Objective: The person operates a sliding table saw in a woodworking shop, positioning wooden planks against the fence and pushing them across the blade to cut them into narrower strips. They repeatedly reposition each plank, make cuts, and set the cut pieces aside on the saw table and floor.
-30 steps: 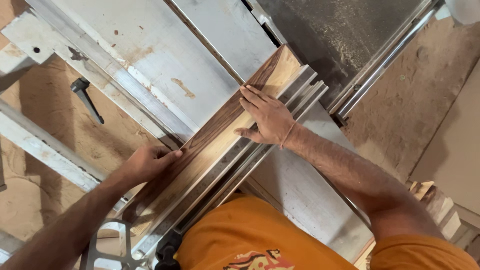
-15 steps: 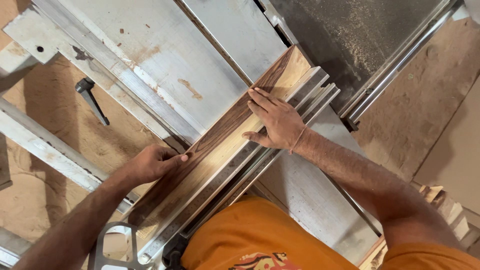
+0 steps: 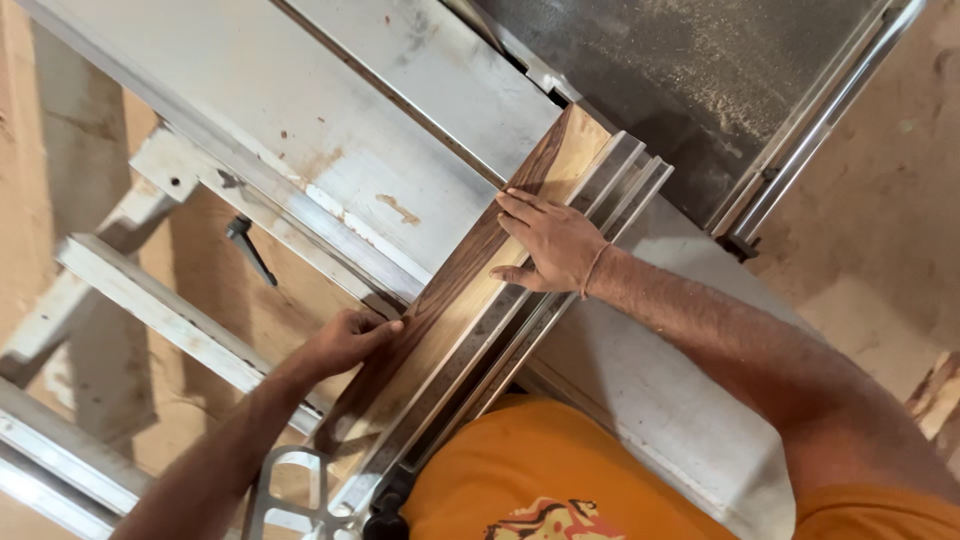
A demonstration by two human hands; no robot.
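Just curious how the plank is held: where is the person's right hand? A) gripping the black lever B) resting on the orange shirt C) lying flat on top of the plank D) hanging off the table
C: the right hand lies palm down, fingers spread, on the wooden plank beside the metal rail.

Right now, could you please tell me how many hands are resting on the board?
2: the left hand grips the board at its near edge, and the right hand lies flat on it farther along.
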